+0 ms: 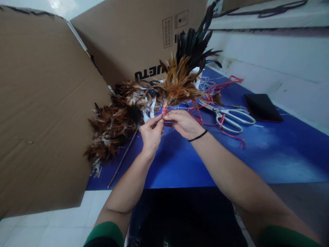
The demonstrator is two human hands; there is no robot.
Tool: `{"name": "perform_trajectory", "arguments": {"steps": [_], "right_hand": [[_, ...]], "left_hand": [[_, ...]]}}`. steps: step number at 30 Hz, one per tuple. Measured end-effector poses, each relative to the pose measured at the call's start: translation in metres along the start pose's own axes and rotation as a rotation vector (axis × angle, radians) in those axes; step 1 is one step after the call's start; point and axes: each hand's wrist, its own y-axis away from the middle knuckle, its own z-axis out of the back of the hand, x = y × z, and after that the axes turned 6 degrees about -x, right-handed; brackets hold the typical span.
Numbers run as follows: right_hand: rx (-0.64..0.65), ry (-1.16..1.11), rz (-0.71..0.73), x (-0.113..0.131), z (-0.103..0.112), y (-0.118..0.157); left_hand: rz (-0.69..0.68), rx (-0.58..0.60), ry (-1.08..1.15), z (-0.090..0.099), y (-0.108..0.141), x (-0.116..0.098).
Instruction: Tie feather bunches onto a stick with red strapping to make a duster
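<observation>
The left hand (151, 135) and the right hand (186, 124) pinch, fingertips narrowed, the red-wrapped base of a bunch of brown and black feathers (183, 79). The bunch leans over the blue tabletop (177, 168), well inside its near edge; bare surface extends between the hands and that edge. Left boundary: a heap of brown feathers (110, 127), a thin dark stick (123, 159) and a tall brown cardboard panel (43, 120). Right boundary: silver-coloured metal scissors (239, 119), tangled red cord (199, 111) and a flat black rectangular object (262, 107) near the wall-side edge.
</observation>
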Motion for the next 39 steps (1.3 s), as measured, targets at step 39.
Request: {"name": "perform_trajectory", "arguments": {"steps": [39], "right_hand": [[-0.084, 0.469, 0.563, -0.0061, 0.0022, -0.0024]], "left_hand": [[-0.181, -0.023, -0.183, 0.0050, -0.0023, 0.0000]]}}
